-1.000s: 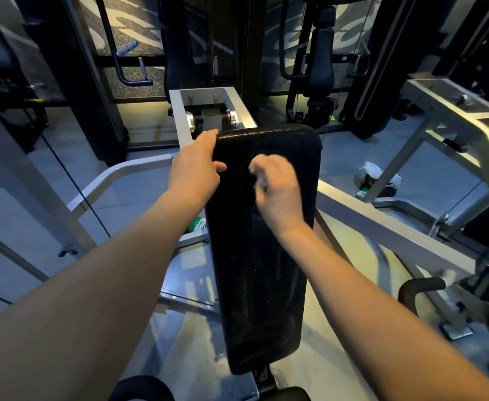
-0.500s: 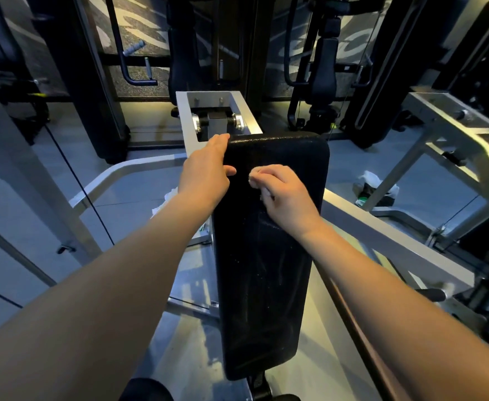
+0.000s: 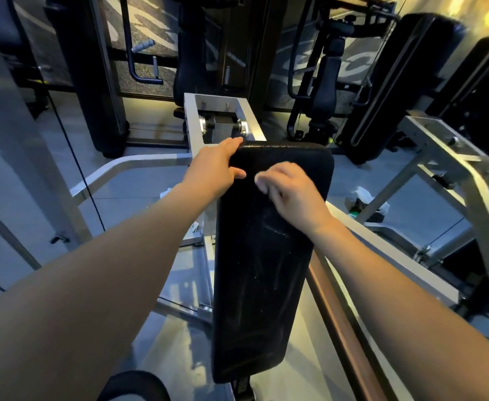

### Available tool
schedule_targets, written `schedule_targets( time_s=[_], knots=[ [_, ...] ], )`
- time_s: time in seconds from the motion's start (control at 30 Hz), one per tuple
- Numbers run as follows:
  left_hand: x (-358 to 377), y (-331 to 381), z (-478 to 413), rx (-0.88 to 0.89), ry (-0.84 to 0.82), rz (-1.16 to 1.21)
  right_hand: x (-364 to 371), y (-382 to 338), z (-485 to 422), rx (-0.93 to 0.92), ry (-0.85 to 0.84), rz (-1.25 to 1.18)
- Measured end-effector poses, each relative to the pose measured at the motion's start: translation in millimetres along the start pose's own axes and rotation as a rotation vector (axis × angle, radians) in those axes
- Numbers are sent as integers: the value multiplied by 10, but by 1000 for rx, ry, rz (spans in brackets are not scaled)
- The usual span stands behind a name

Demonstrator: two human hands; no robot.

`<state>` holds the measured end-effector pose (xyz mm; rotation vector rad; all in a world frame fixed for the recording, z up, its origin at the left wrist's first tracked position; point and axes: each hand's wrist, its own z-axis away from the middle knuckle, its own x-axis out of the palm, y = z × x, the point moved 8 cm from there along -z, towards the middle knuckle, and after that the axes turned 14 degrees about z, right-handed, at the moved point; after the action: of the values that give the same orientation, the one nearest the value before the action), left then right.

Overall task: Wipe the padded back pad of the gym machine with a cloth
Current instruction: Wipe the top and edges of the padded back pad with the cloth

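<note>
The back pad (image 3: pixel 260 270) is running near to far in the centre; my right hand (image 3: pixel 292 192) is curling onto its far part, blurred, so I cannot tell what it is holding; my left hand (image 3: pixel 214 169) is resting straight-fingered on its far left corner

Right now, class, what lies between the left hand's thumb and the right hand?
Between left hand and right hand: only a bare strip of black back pad, head view.

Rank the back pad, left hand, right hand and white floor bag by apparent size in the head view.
1. Back pad: largest by far.
2. Left hand and right hand: alike, unranked.
3. White bag: smallest, though farther from the camera.
</note>
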<state>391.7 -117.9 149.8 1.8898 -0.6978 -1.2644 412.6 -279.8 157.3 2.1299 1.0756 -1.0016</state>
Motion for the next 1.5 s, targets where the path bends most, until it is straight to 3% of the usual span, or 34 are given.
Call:
schedule_targets(
  time_s=[0.13, 0.27, 0.33, 0.4, 0.57, 0.7, 0.8, 0.93, 1.03, 1.17, 1.27, 1.5],
  knots=[
    [-44, -107, 80, -53, -63, 60, -171, 305, -215, 356, 219, -57],
    [-25, -352, 215, -75, -47, 48, -62, -99, -94, 183, 122, -90],
    [26, -463, 229, -112, -64, 91, -179, 59, -156, 171, 125, -28],
    [88, -504, 208, -125, -81, 130, -297, 455, -265, 334, 164, 32],
    [181, -548, 133, -168, -42, 147, -69, 780, -463, 635, -57, -5],
    [189, -614, 121, -185, -30, 175, 92, 199, -804, 482, -83, -145],
    [166, -615, 170, -175, -39, 242, 69, 204, -840, 357, -178, -99],
    [178, -668, 197, -213, -53, 303, -107, 785, -593, 560, -247, 12],
    [213, -741, 172, -233, -46, 298, -9, 580, -684, 617, -185, 10],
    [239, -754, 167, -205, -26, 274, 115, -166, -921, 407, -132, -117],
    [234, -746, 174, -186, -15, 262, 88, -24, -910, 329, -217, -67],
    [243, -794, 146, -176, -30, 258, -198, 1163, -344, 744, -246, 55]
  ],
)
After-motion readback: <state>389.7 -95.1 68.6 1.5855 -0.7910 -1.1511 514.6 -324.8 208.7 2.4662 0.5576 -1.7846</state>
